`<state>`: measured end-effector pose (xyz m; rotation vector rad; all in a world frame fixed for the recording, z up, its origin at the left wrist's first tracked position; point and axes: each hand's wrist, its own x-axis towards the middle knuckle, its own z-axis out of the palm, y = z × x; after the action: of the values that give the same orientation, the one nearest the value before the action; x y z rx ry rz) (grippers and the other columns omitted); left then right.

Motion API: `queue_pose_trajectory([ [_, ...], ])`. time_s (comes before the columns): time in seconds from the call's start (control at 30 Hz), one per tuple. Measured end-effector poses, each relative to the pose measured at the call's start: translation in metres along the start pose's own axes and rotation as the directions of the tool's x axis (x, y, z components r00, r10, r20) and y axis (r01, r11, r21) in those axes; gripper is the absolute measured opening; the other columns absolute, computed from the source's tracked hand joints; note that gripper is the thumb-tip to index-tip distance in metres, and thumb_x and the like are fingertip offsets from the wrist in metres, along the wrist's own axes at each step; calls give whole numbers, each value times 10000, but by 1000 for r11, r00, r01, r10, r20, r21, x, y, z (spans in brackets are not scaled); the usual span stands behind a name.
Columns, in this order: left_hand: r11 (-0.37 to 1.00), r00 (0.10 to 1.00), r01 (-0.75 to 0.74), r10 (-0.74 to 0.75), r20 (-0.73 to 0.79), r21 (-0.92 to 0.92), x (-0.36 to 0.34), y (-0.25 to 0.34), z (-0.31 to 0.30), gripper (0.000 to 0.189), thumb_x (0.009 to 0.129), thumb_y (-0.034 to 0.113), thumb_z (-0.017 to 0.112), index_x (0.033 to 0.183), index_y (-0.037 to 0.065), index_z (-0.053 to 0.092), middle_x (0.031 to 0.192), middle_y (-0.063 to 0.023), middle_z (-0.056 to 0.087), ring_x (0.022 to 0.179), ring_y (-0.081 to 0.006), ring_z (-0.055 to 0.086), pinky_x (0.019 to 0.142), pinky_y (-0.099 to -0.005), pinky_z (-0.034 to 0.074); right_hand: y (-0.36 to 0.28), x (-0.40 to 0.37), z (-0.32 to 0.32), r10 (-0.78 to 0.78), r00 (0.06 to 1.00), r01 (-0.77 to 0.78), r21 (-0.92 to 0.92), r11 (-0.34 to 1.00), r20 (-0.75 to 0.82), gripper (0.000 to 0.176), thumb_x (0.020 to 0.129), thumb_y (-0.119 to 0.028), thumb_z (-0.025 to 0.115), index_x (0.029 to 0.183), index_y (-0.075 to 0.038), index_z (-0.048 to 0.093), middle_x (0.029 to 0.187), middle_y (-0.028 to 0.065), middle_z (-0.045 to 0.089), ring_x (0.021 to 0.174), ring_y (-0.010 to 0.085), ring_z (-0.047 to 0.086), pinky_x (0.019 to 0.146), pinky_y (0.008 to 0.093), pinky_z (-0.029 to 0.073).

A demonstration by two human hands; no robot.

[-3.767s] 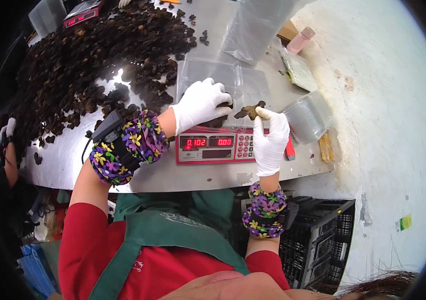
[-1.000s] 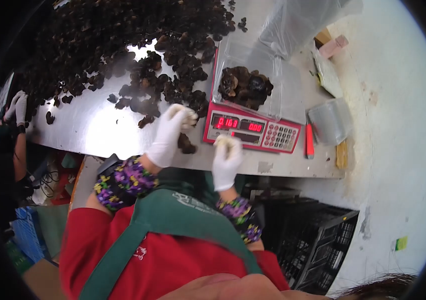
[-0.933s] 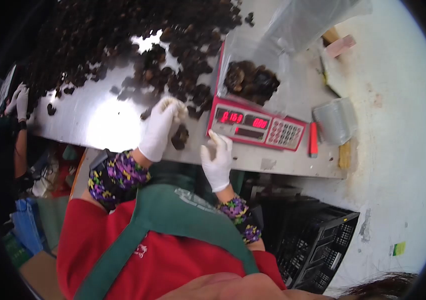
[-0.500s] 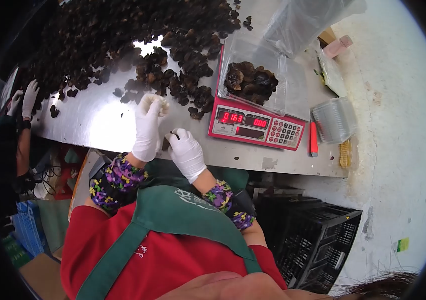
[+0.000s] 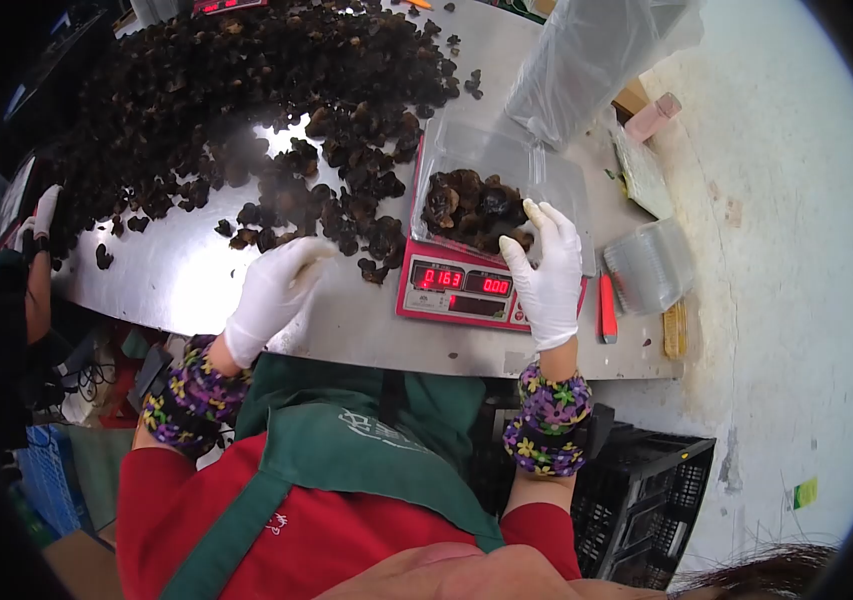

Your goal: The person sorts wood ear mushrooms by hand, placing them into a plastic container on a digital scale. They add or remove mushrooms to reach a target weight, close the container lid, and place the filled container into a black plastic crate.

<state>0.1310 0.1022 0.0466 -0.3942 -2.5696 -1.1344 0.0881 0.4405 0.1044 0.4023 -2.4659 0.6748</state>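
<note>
My left hand [image 5: 281, 290], in a white glove, hovers over the metal table with fingers stretched forward, slightly blurred, and nothing visible in it. My right hand [image 5: 548, 270], gloved too, is at the near right edge of a clear plastic box [image 5: 566, 190]. Its thumb and fingers are apart, the fingertips right beside the dark wood ear mushrooms [image 5: 471, 205] in the box. Beneath the box is a red digital scale [image 5: 408, 295] showing 0.163 and 0.00; my right hand covers part of its keypad.
A large heap of wood ear mushrooms [image 5: 216, 95] spreads across the table's far left. Right of the scale are a red-handled tool [image 5: 607, 308], stacked clear boxes [image 5: 651, 265] and a yellow brush [image 5: 674, 330]. Another person's gloved hand [image 5: 46, 210] is at far left. Black crates [image 5: 651, 500] stand below.
My right hand has moved from near my body, where it held a small dark piece, to the box on the scale. My left hand has lowered slightly and its fingers have straightened.
</note>
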Motion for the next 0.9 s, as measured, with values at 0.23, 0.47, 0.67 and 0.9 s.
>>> queue_pose_trajectory([
  [0.23, 909, 918, -362, 386, -91, 205, 89, 77, 40, 308, 752, 250, 825, 1001, 153, 672, 903, -32, 598, 840, -250, 601, 727, -377, 479, 0, -9, 1, 61, 996, -59, 33, 998, -61, 406, 893, -213, 724, 1283, -113, 670, 1276, 118, 606, 1173, 305, 559, 1026, 424, 425],
  [0.47, 859, 889, -444, 459, 3, 256, 115, 57, 65, 192, 792, 172, 773, 952, 151, 669, 802, -38, 629, 771, -257, 618, 688, -386, 492, 1, -1, -1, 42, 996, -36, 71, 997, -76, 360, 908, -144, 694, 1261, -75, 671, 1248, 134, 631, 1135, 309, 600, 986, 411, 467],
  [0.67, 628, 974, 228, -156, 166, -744, 119, 60, 46, 147, 999, 150, 650, 1048, 18, 694, 934, -4, 724, 795, -64, 627, 737, -227, 515, 18, 4, 17, -63, 994, 43, 212, 976, 87, 299, 924, -94, 640, 1218, -51, 679, 1235, 168, 656, 1092, 343, 628, 948, 421, 496],
  [0.9, 498, 944, 331, -186, 274, -802, 117, 49, 56, 194, 998, 174, 659, 1112, 19, 683, 998, -19, 712, 836, -71, 650, 721, -235, 527, -15, 25, 2, -161, 987, 162, 58, 985, -14, 459, 880, -201, 699, 1324, -108, 629, 1312, 126, 608, 1262, 327, 524, 1081, 483, 376],
])
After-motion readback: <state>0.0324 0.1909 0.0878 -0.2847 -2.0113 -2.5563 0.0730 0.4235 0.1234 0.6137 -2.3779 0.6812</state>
